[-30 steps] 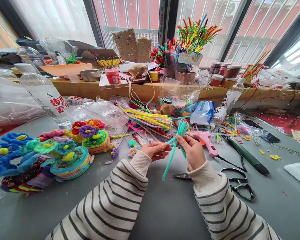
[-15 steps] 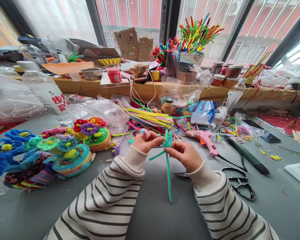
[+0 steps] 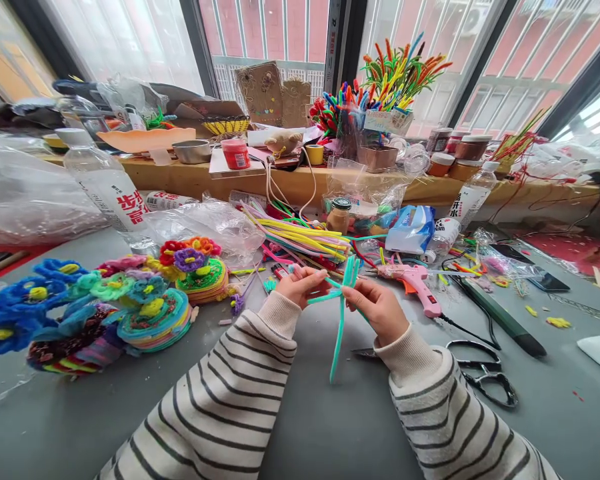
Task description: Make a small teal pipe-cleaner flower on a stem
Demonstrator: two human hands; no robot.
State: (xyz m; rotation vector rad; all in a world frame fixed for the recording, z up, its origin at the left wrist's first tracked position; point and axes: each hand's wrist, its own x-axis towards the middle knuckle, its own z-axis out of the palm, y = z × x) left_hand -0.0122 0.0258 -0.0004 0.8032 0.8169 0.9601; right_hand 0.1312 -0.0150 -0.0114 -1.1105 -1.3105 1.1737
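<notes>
Teal pipe cleaners (image 3: pixel 339 333), folded into upright loops at the top with one long tail hanging down, are held above the grey table. My right hand (image 3: pixel 377 307) pinches the bundle between thumb and fingers just below the loops. Beside it, my left hand (image 3: pixel 300 288) has its thumb and forefinger closed at a teal strand on the bundle's left side. Another short end sticks out to the left beneath those fingertips. The exact grip of the left fingertips is partly hidden.
Scissors (image 3: pixel 487 373) lie by my right wrist, with a pink glue gun (image 3: pixel 417 283) behind. Pipe-cleaner flowers (image 3: pixel 37 293) stand on the left. Loose yellow and pink pipe cleaners (image 3: pixel 305 237) lie ahead, near a small jar (image 3: pixel 339 217). A water bottle (image 3: pixel 107 187) stands back left.
The view has shifted a little, so the surroundings sit slightly further right. The teal bundle has tilted, its tail swinging left, and my left fingertips are further from the loops.
</notes>
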